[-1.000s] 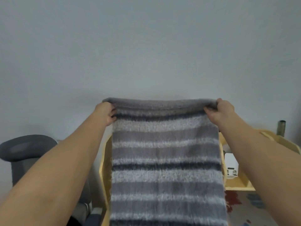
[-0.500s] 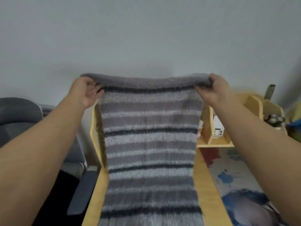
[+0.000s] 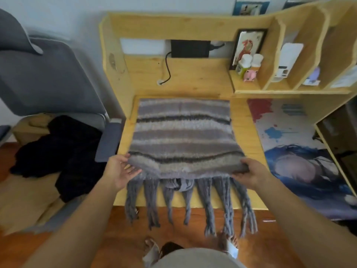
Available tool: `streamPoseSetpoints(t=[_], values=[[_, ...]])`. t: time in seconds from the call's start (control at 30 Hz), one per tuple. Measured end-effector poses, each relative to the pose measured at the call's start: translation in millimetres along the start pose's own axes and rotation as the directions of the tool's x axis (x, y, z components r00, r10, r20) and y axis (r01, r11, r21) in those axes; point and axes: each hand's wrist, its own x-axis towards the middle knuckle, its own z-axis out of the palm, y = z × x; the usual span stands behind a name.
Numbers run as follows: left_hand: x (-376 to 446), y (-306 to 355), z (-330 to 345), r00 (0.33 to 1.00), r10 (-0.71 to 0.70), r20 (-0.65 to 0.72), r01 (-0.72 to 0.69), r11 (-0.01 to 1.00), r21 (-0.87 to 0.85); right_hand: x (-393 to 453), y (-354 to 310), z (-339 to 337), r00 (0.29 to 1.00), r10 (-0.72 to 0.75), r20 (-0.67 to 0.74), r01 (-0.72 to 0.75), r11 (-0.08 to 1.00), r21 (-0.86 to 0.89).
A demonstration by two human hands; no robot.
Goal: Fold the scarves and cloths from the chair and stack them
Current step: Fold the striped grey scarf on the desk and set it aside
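Note:
A grey striped scarf (image 3: 181, 132) lies folded over on the wooden desk (image 3: 193, 78), its long grey fringe hanging off the front edge. My left hand (image 3: 120, 172) pinches the scarf's near left corner, palm turned up. My right hand (image 3: 250, 172) grips the near right corner with fingers curled over the folded edge. Both corners are raised slightly above the desk. A dark cloth (image 3: 63, 151) lies heaped on the grey chair (image 3: 48, 78) at the left.
A shelf unit (image 3: 289, 55) with small bottles, a framed picture and cards stands at the desk's back right. A printed mat (image 3: 293, 144) covers the desk's right side. A black box with a cable sits at the back. My feet are on the wooden floor below.
The scarf was held up high in front of the wall. Both hands have come down and toward me, and the scarf now lies on the desk, folded over. The view has tilted down.

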Motion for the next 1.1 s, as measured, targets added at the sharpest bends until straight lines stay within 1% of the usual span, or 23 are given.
streamPoseSetpoints(t=[0.1,0.17,0.2,0.23,0.3,0.37,0.4,0.47,0.53,0.6,0.63,0.67,0.7,0.73,0.77,0.8,0.83,0.9,0.93,0.97,1.03,1.07,1.1], values=[[6,-9,7,0.996,-0.029,-0.082,0.04,0.99,0.135,5,4,-3,0.996,0.079,-0.046,-0.08,0.997,-0.015],[15,0,12,0.993,-0.021,-0.114,0.042,0.983,0.179,1,-9,8,0.998,0.062,-0.033,-0.062,0.998,0.001],[19,9,17,0.995,0.005,-0.098,0.013,0.983,0.184,0,-21,16,0.999,0.035,-0.003,-0.034,0.998,0.045],[21,23,24,0.996,0.055,-0.069,-0.044,0.987,0.151,-2,-34,27,0.999,-0.005,0.05,-0.001,0.994,0.111],[16,57,45,0.977,0.207,-0.041,-0.207,0.978,0.015,-7,-63,48,0.975,-0.15,0.165,0.108,0.965,0.238],[5,84,60,0.937,0.342,-0.077,-0.349,0.931,-0.105,-16,-84,64,0.929,-0.288,0.234,0.224,0.938,0.265],[1,89,63,0.917,0.389,-0.089,-0.398,0.91,-0.117,-18,-87,66,0.911,-0.323,0.256,0.26,0.933,0.25],[3,80,58,0.893,0.434,-0.118,-0.435,0.9,0.024,-11,-78,57,0.914,-0.319,0.252,0.28,0.943,0.177],[18,52,37,0.892,0.416,-0.176,-0.389,0.905,0.17,10,-53,34,0.949,-0.251,0.193,0.248,0.968,0.041],[34,17,6,0.917,0.322,-0.236,-0.275,0.937,0.214,37,-23,5,0.979,-0.193,0.07,0.202,0.966,-0.16],[38,-3,-7,0.922,0.275,-0.274,-0.202,0.943,0.266,48,-8,-9,0.977,-0.211,-0.011,0.198,0.934,-0.298],[41,-24,-20,0.912,0.24,-0.331,-0.116,0.928,0.355,53,7,-22,0.963,-0.256,-0.085,0.189,0.864,-0.466],[42,-45,-27,0.884,0.244,-0.399,-0.041,0.89,0.454,59,19,-36,0.924,-0.348,-0.159,0.175,0.753,-0.634],[36,-66,-26,0.86,0.274,-0.431,0.003,0.842,0.54,57,29,-46,0.863,-0.471,-0.184,0.167,0.609,-0.776],[29,-89,-20,0.867,0.282,-0.411,0.009,0.815,0.579,52,40,-51,0.802,-0.577,-0.156,0.182,0.485,-0.855],[18,-111,-8,0.908,0.235,-0.347,0.011,0.815,0.579,46,53,-52,0.777,-0.624,-0.081,0.224,0.395,-0.891],[6,-130,9,0.954,0.141,-0.266,0.036,0.825,0.564,37,66,-48,0.781,-0.624,0.018,0.265,0.304,-0.915],[-9,-156,39,0.987,-0.04,-0.154,0.12,0.821,0.559,24,96,-30,0.848,-0.499,0.177,0.287,0.152,-0.946],[-11,-162,49,0.987,-0.069,-0.142,0.137,0.824,0.55,20,111,-20,0.895,-0.389,0.218,0.287,0.13,-0.949],[-12,-165,57,0.988,-0.043,-0.149,0.115,0.846,0.521,21,126,-10,0.933,-0.281,0.225,0.28,0.173,-0.944],[-10,-161,66,0.983,0.078,-0.168,0.002,0.902,0.432,22,148,14,0.978,-0.137,0.156,0.197,0.367,-0.909],[-10,-156,69,0.975,0.148,-0.163,-0.065,0.9,0.432,24,156,24,0.988,-0.106,0.116,0.152,0.449,-0.88],[-8,-151,70,0.97,0.201,-0.137,-0.117,0.878,0.464,26,160,32,0.99,-0.107,0.087,0.129,0.5,-0.856]])
